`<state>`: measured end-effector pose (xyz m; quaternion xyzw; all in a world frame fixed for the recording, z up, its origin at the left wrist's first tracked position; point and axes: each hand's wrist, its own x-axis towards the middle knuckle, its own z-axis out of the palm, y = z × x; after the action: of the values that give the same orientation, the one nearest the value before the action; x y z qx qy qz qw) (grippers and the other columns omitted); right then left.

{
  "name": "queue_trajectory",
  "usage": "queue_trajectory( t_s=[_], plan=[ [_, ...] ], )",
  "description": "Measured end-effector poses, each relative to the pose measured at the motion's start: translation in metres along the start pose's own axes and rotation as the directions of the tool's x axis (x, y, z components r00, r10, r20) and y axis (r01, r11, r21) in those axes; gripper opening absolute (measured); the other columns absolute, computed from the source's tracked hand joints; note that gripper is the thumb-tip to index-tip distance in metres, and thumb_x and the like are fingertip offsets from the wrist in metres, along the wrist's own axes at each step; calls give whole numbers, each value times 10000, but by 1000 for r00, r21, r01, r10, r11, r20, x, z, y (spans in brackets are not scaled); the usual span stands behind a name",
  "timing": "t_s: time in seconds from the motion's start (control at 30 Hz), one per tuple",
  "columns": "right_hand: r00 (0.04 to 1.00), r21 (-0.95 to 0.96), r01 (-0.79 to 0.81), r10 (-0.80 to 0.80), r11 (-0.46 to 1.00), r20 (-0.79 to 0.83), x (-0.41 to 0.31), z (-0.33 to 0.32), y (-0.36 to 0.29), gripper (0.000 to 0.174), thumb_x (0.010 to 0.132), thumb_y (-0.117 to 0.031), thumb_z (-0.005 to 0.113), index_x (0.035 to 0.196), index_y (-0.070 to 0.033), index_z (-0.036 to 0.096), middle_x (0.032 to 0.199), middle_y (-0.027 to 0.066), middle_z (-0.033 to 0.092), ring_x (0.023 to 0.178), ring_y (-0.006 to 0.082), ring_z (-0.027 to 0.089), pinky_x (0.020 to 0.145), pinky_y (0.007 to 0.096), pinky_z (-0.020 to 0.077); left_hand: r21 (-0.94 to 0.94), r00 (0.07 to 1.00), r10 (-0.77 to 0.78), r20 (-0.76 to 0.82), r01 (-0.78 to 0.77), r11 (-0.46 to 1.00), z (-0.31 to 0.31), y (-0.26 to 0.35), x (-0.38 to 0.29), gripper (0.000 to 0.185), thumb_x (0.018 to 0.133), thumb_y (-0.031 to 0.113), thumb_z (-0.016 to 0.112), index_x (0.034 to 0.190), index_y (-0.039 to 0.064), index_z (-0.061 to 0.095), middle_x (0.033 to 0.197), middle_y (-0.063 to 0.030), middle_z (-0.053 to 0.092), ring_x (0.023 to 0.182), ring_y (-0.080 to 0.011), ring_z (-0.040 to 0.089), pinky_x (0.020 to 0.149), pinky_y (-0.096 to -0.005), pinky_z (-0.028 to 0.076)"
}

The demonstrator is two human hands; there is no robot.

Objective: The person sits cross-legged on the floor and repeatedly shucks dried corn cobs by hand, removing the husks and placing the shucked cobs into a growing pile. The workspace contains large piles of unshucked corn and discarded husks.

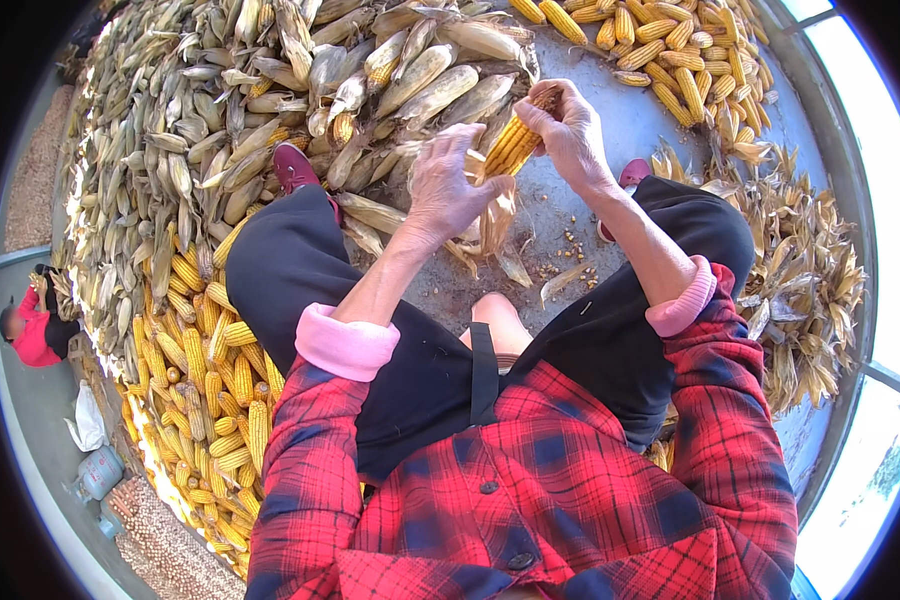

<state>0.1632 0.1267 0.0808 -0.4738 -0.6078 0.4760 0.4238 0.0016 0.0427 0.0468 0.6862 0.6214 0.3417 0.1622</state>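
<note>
My right hand (566, 131) grips the brown tip end of a yellow ear of corn (511, 146), which slants down to the left in front of me. Beside its lower end is my left hand (454, 180), fingers spread and curved. Whether its thumb touches the corn or the husk is hard to tell. Pale dry husk leaves (498, 221) hang below the ear. On the grey floor (450, 281) between my legs lie loose corn kernels (566, 259) and scraps of husk (562, 283).
Unhusked ears (435, 90) are heaped ahead and to the left. Husked yellow corn lies in piles at the lower left (214, 375) and upper right (675, 52). Stripped husks (795, 277) form a heap at right. A person in red (37, 330) is at far left.
</note>
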Motion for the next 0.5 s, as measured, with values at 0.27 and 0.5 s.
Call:
queue_trajectory(
  t_s=[0.27, 0.5],
  plan=[
    [989, 413, -143, 144, 900, 28, 11, -11, -14, 217, 887, -181, 626, 1019, -28, 546, 860, 54, 651, 668, 104, 575, 483, 228, 461, -623, 816, -295, 496, 572, 534, 7, -7, 2, 336, 798, 163, 707, 1073, 0, 603, 810, -14, 648, 726, -124, 608, 702, -324, 502],
    [913, 539, -400, 372, 741, 165, -14, 21, 2, 436, 816, -243, 729, 1110, -62, 463, 971, 58, 575, 835, 154, 607, 666, 311, 534, -391, 945, -255, 205, 318, 864, 15, 8, 3, 223, 867, 113, 581, 991, -70, 551, 810, -210, 653, 723, -299, 656, 669, -412, 506]
  ],
)
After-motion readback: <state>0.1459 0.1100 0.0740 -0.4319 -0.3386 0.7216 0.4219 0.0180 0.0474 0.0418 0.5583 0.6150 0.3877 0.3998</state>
